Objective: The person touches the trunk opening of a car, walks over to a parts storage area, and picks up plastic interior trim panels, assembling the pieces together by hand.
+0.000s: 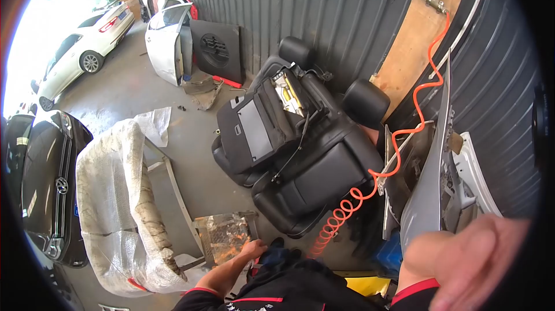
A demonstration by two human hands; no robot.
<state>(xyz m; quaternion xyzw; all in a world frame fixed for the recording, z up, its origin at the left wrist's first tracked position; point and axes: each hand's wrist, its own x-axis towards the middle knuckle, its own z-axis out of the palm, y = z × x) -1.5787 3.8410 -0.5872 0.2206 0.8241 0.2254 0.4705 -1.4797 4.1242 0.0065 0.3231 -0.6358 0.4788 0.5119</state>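
My left hand (pixel 253 248) hangs low beside my body, its fingers curled in. Whatever it might hold is too small to make out. Just beyond it lies a worn, rust-stained panel (pixel 222 236) with a mesh-like surface; I cannot tell whether the hand touches it. My right hand (pixel 483 262) is raised close to the camera at the lower right, blurred, with its fingers mostly hidden. In front of me, black leather car seats (pixel 324 178) lie on the floor. An opened black flap or case (pixel 248 131) with yellow and white items (pixel 287 94) rests on them.
An orange coiled air hose (pixel 399 143) runs from a wall fitting (pixel 433 4) down past the seats. Grey body panels (pixel 430 178) lean at right. A bumper in bubble wrap (pixel 115 207) stands left. Beyond are a silver door (pixel 165 45), a white car (pixel 87 50) and a dark car (pixel 49 189).
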